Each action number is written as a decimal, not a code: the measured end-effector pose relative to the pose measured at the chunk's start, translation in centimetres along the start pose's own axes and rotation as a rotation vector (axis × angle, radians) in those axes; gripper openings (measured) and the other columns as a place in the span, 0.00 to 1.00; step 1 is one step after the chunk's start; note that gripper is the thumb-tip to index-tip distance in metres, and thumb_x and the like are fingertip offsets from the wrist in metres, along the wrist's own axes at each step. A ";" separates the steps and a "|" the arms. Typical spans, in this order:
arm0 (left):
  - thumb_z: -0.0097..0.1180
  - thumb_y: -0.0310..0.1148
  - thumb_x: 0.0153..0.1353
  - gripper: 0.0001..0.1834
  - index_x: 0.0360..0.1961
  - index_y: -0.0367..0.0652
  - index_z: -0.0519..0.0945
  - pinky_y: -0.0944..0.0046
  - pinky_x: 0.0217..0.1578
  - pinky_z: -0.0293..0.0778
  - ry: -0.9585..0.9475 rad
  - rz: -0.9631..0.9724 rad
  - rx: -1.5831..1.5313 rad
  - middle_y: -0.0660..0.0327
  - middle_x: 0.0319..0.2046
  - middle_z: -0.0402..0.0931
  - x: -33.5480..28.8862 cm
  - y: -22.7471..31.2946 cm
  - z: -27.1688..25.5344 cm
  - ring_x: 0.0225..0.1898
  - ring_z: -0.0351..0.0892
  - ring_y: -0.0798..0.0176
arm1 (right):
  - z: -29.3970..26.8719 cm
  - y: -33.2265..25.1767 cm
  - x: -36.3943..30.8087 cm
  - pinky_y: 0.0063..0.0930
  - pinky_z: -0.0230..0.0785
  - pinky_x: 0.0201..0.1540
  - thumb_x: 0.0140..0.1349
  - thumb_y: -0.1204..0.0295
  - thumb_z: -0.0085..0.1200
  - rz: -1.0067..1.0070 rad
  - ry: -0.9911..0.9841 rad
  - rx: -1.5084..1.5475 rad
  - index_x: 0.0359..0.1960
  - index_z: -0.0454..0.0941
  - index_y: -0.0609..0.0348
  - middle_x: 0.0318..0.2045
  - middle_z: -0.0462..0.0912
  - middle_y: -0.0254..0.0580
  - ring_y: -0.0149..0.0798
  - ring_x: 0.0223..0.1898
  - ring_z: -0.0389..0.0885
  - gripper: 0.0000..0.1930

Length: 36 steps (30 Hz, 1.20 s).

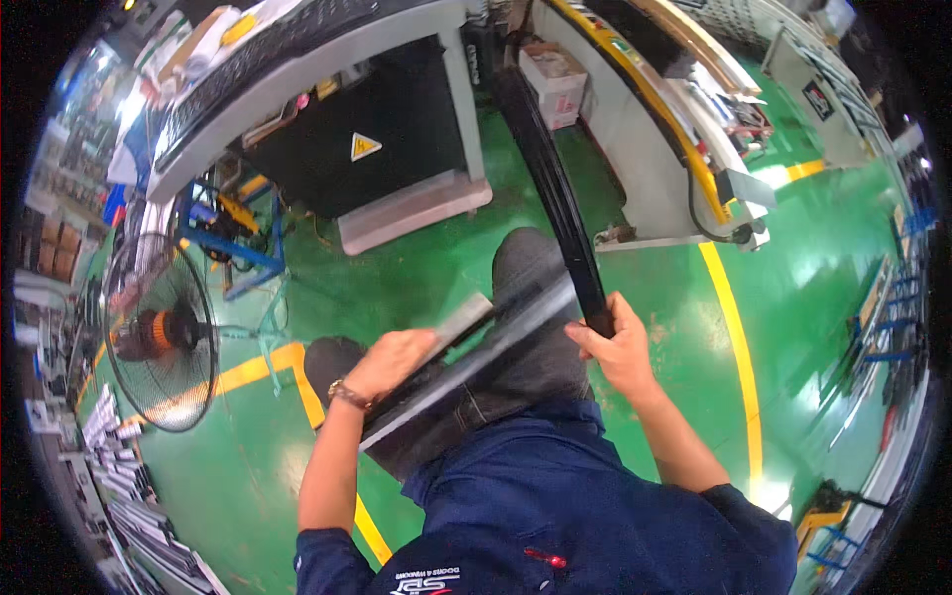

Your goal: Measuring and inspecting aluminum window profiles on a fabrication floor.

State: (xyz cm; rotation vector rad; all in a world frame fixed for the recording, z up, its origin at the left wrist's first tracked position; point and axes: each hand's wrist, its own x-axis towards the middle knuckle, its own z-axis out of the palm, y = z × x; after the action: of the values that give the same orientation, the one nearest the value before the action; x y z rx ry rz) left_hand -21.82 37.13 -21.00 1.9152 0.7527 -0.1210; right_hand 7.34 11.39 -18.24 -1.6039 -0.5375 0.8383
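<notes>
My right hand (pixel 620 347) is closed around the lower end of a long black profile bar (pixel 555 188), which slants up and away to the far machines. Across my thighs lies a long grey-edged profile (pixel 476 372), smeared by motion, its right end close to the black bar and my right hand. My left hand (pixel 392 367), with a band on its wrist, is curled at a short grey piece (pixel 464 315) beside this profile. Blur hides how its fingers meet the piece, and whether the piece and the profile are joined.
A grey machine stand (pixel 416 213) with a yellow warning triangle stands ahead. To its right is a white machine (pixel 654 149) with a yellow rail and a carton (pixel 553 84). A caged fan (pixel 159 332) stands at left, near stacked profiles (pixel 149 535). Yellow lines cross the green floor.
</notes>
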 end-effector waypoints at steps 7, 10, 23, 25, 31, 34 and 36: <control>0.49 0.55 0.84 0.29 0.65 0.42 0.85 0.45 0.60 0.80 -0.028 0.102 0.163 0.43 0.55 0.89 -1.1 -1.6 4.9 0.58 0.87 0.37 | 1.9 2.1 0.3 0.26 0.78 0.34 0.68 0.69 0.76 0.004 -0.204 -0.289 0.45 0.75 0.59 0.33 0.84 0.34 0.26 0.32 0.82 0.18; 0.49 0.57 0.83 0.30 0.68 0.45 0.84 0.44 0.60 0.79 0.021 0.096 0.212 0.44 0.54 0.89 -1.4 -2.2 5.6 0.57 0.86 0.37 | 3.7 0.6 0.6 0.31 0.78 0.39 0.70 0.67 0.72 -0.094 -0.240 -0.495 0.48 0.75 0.62 0.34 0.85 0.39 0.30 0.35 0.83 0.18; 0.53 0.45 0.83 0.34 0.83 0.43 0.63 0.52 0.59 0.80 0.580 0.268 -1.353 0.48 0.60 0.84 -4.0 -0.9 5.5 0.60 0.85 0.52 | 14.5 -1.9 2.2 0.43 0.75 0.60 0.69 0.68 0.69 -0.597 -0.686 -0.760 0.59 0.77 0.62 0.50 0.83 0.51 0.53 0.55 0.83 0.21; 0.50 0.41 0.83 0.26 0.76 0.42 0.69 0.51 0.53 0.81 0.774 0.274 -1.447 0.53 0.45 0.84 -5.2 -0.8 4.8 0.48 0.86 0.52 | 15.6 -3.1 1.7 0.45 0.74 0.62 0.71 0.65 0.68 -0.326 -0.868 -0.576 0.69 0.73 0.62 0.52 0.84 0.51 0.52 0.55 0.83 0.29; 0.41 0.48 0.86 0.23 0.67 0.45 0.78 0.58 0.33 0.72 0.828 0.442 -1.615 0.65 0.24 0.68 -7.6 -2.5 2.6 0.22 0.71 0.65 | 16.4 -2.2 4.1 0.47 0.69 0.68 0.71 0.60 0.67 -0.570 -0.864 -0.750 0.69 0.80 0.60 0.57 0.85 0.50 0.54 0.61 0.80 0.28; 0.36 0.64 0.86 0.35 0.66 0.45 0.80 0.60 0.28 0.70 0.640 0.512 -1.698 0.65 0.23 0.68 -8.0 -3.0 2.1 0.18 0.68 0.66 | 16.8 -0.7 3.4 0.47 0.70 0.62 0.61 0.62 0.73 -0.747 -1.009 -0.967 0.65 0.82 0.56 0.58 0.81 0.47 0.53 0.62 0.77 0.30; 0.35 0.66 0.85 0.37 0.66 0.45 0.80 0.61 0.28 0.69 0.610 0.551 -1.716 0.65 0.23 0.68 -7.9 -3.1 1.8 0.18 0.68 0.67 | 17.3 0.1 3.3 0.47 0.70 0.61 0.61 0.63 0.74 -0.774 -1.049 -0.979 0.64 0.83 0.55 0.56 0.81 0.46 0.52 0.61 0.78 0.29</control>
State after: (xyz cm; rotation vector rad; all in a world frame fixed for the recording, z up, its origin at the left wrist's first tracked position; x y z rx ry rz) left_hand -29.41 32.93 -21.08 0.3670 0.3528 1.1312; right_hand -3.81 24.95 -19.96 -1.4046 -2.4215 0.7763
